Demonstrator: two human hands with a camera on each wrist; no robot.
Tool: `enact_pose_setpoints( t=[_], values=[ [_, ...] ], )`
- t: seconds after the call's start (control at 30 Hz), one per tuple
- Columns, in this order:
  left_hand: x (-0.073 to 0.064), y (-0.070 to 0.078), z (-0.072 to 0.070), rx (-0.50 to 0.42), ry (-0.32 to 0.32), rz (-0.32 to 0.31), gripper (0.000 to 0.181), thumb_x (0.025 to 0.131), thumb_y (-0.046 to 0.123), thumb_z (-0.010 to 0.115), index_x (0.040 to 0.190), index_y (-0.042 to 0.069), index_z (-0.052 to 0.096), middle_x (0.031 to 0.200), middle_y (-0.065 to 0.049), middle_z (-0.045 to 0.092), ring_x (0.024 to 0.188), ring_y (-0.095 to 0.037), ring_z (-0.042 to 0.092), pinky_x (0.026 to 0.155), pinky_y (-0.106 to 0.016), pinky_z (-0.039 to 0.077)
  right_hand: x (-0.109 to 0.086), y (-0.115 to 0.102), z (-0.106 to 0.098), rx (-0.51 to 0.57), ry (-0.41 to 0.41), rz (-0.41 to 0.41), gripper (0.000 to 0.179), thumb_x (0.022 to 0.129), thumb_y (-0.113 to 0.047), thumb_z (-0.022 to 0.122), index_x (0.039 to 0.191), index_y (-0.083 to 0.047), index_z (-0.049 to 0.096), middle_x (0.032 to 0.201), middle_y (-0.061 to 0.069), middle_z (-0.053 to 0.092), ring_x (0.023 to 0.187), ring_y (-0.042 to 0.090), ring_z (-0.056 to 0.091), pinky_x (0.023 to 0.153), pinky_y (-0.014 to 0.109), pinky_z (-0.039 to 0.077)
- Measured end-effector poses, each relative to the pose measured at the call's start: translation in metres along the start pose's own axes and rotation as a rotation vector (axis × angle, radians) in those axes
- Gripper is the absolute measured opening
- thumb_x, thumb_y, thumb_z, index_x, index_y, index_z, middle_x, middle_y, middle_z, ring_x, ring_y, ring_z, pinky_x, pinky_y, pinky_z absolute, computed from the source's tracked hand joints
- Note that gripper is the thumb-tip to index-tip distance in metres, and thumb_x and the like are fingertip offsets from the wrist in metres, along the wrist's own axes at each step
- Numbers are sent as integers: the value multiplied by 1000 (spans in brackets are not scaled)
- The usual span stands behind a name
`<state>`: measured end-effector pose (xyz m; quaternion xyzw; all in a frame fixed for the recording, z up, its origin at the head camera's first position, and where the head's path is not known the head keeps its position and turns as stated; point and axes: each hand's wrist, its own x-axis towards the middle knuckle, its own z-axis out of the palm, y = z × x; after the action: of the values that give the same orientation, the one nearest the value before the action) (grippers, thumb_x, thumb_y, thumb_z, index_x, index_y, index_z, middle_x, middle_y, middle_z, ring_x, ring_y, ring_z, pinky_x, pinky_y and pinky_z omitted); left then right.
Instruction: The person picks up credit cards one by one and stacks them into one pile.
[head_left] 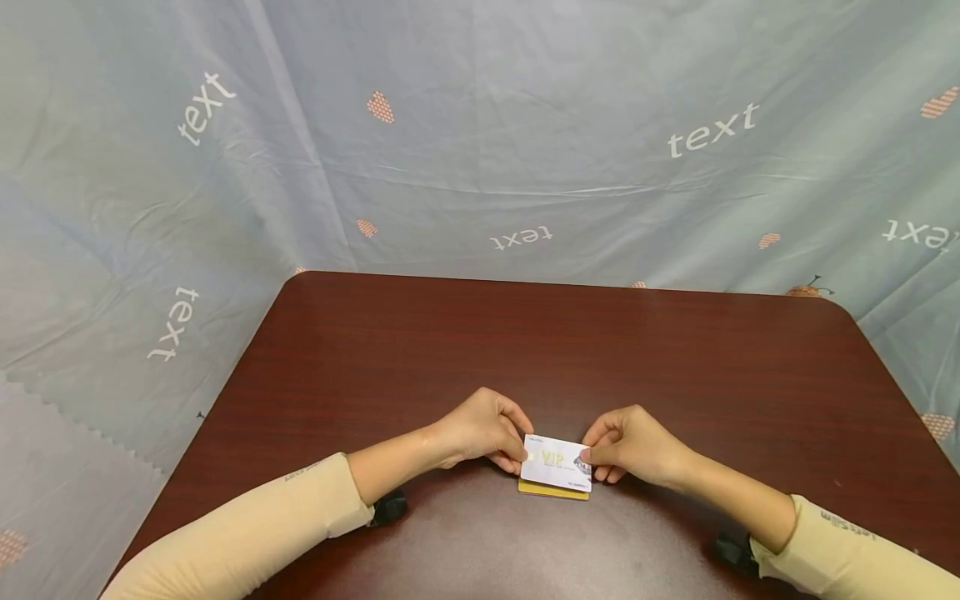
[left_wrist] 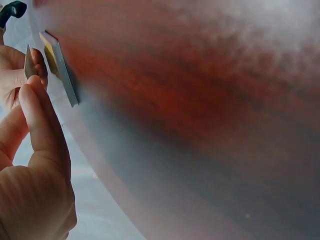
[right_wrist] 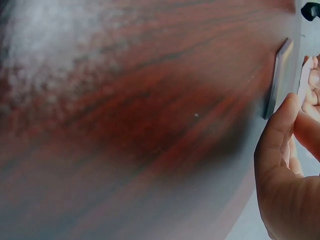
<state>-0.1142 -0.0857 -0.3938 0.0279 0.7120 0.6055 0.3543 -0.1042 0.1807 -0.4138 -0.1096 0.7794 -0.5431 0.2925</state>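
Observation:
A white card with gold "VIP" lettering [head_left: 553, 471] is held level between both hands near the table's front. My left hand [head_left: 480, 429] pinches its left edge between thumb and fingers. On the opposite edge, my right hand [head_left: 637, 446] pinches it the same way, thumb on top. Beneath the card, a yellow-topped stack [head_left: 553, 492] lies on the table, mostly covered in the head view. Both wrist views show a gap between the raised card [right_wrist: 303, 82] and the stack, whose grey side [left_wrist: 64, 75] looks several cards thick.
The dark reddish-brown table [head_left: 450, 342] has rounded far corners. A pale blue-grey curtain [head_left: 480, 150] printed with "text" and hearts hangs behind it and along its sides. Dark straps [head_left: 388, 507] sit at the sleeve cuffs of both arms.

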Motion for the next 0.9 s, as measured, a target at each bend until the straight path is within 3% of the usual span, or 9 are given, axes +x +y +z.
enact_pose_setpoints(
  t=[0.27, 0.53, 0.9],
  values=[
    [-1, -6, 2, 23, -4, 6, 29, 79, -23, 72, 105, -10, 69, 80, -25, 72, 55, -18, 69, 57, -29, 62, 1, 5, 3, -45, -33, -11, 13, 91, -6, 79, 95, 5, 71, 76, 10, 72, 63, 18, 68, 57, 27, 59],
    [-3, -8, 3, 48, -6, 23, 28, 80, -22, 72, 106, -11, 68, 74, -16, 70, 55, -17, 68, 56, -28, 61, 1, 6, 5, -76, -39, -37, 10, 92, -5, 77, 95, 4, 72, 74, 9, 71, 63, 18, 66, 55, 24, 57],
    [-2, -13, 3, 54, -19, 42, 26, 80, -24, 69, 103, -11, 68, 73, -16, 70, 54, -16, 67, 55, -27, 61, 1, 6, 6, -116, -46, -66, 8, 92, -4, 77, 93, 2, 72, 73, 7, 69, 61, 16, 65, 52, 24, 56]
  ],
)
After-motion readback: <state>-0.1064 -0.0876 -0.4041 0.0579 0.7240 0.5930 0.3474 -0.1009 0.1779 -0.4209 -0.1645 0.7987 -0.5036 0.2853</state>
